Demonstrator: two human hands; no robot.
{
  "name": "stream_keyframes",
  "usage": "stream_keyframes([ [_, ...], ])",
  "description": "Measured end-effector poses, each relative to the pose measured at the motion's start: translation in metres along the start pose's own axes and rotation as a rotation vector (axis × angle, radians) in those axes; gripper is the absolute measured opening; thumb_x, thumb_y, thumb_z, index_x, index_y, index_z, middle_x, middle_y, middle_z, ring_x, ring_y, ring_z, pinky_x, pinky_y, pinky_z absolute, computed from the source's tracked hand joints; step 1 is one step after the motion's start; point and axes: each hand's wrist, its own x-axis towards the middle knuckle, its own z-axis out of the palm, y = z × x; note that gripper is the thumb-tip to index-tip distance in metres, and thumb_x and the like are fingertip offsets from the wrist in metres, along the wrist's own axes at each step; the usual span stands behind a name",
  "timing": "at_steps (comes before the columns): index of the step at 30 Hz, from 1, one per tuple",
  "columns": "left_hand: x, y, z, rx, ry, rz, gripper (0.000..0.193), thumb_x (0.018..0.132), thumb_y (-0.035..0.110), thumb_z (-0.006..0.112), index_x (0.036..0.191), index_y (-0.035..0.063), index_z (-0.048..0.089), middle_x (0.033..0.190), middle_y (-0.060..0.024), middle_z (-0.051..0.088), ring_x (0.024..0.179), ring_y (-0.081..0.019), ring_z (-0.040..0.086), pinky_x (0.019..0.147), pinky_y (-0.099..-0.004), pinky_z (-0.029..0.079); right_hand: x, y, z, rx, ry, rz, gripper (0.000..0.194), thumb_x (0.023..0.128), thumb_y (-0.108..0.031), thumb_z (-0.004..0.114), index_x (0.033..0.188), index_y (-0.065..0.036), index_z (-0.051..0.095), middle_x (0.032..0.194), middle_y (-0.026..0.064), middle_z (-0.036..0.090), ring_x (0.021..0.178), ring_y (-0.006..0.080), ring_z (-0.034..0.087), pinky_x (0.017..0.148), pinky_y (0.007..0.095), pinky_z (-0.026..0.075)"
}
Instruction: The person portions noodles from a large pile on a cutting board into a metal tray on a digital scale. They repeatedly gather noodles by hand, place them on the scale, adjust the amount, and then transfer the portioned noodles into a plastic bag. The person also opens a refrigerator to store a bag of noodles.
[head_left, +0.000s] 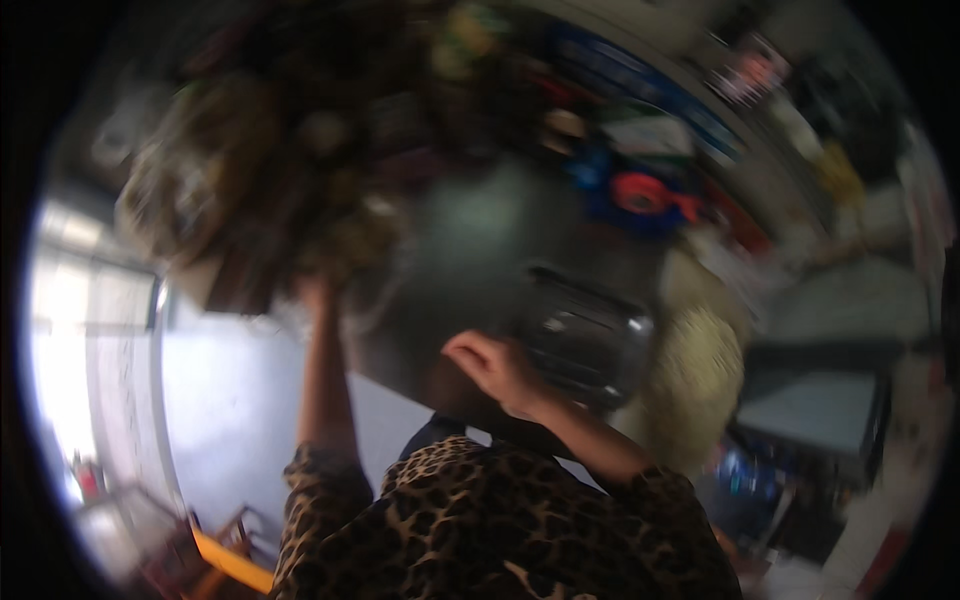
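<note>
The view is badly blurred. My left hand (315, 289) reaches to a dark, loose heap in thin plastic (360, 240) at the table's left end; its fingers are hidden or smeared, so its grip cannot be made out. Bent at the wrist, my right hand (495, 371) hovers near the front edge of the dark table (480, 217), fingers curled together, with nothing visible in them. Just right of it rests a clear plastic container (589, 337). Beyond that is a bag with pale yellow contents (697, 367).
A large bulging plastic bag (184, 187) and a cardboard box (199, 281) crowd the left. Behind the container sit a red object (641, 191) and a white-and-green packet (649, 135). A grey-topped stand (810, 409) is at right, an orange-edged piece of furniture (232, 559) at lower left.
</note>
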Motion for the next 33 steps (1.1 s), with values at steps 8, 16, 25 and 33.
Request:
stream_keyframes([
  [8, 0.073, -0.03, -0.02, 2.3, 1.205, 0.357, 0.054, 0.106, 0.025, 0.032, 0.154, 0.0035, 0.019, 0.159, -0.0073, 0.024, 0.145, -0.0201, 0.024, 0.119, -0.039, 0.021, -0.073, 0.025, -0.049, -0.071, 0.354, -0.115, 0.011, 0.091, -0.014, 0.065, 0.098, -0.006, 0.062, 0.087, 0.0111, 0.069, 0.078, 0.0277, 0.069, 0.068, 0.0361, 0.053],
  [16, 0.0, 0.076, -0.173, 0.477, 0.192, 0.522, 0.052, 0.098, 0.041, 0.046, 0.137, 0.0063, 0.048, 0.136, -0.0149, 0.05, 0.119, -0.0291, 0.05, 0.097, -0.0458, 0.042, -0.261, 0.109, -0.184, -0.192, 1.253, 0.268, 0.011, 0.096, -0.014, 0.059, 0.1, -0.004, 0.063, 0.086, 0.0103, 0.066, 0.073, 0.0177, 0.063, 0.063, 0.0287, 0.049],
  [25, -0.23, 0.401, -0.191, -0.76, 0.089, 1.078, 0.031, 0.085, -0.001, 0.061, 0.116, 0.0012, 0.066, 0.112, -0.0106, 0.066, 0.097, -0.0229, 0.062, 0.088, -0.0339, 0.049, -0.324, 0.217, -0.351, -0.628, 1.082, 0.72, 0.047, 0.084, -0.029, 0.068, 0.123, -0.004, 0.061, 0.111, 0.0171, 0.064, 0.103, 0.0347, 0.062, 0.089, 0.0395, 0.049],
  [33, -0.419, 0.51, -0.149, -0.866, -0.451, 1.297, 0.021, 0.081, -0.008, 0.064, 0.1, 0.0001, 0.068, 0.099, -0.0126, 0.067, 0.093, -0.0248, 0.064, 0.083, -0.0327, 0.049, -0.341, 0.201, -0.366, -0.402, 0.714, 0.913, 0.056, 0.073, -0.039, 0.074, 0.111, 0.0, 0.065, 0.112, 0.0207, 0.065, 0.104, 0.0349, 0.062, 0.088, 0.0404, 0.049],
])
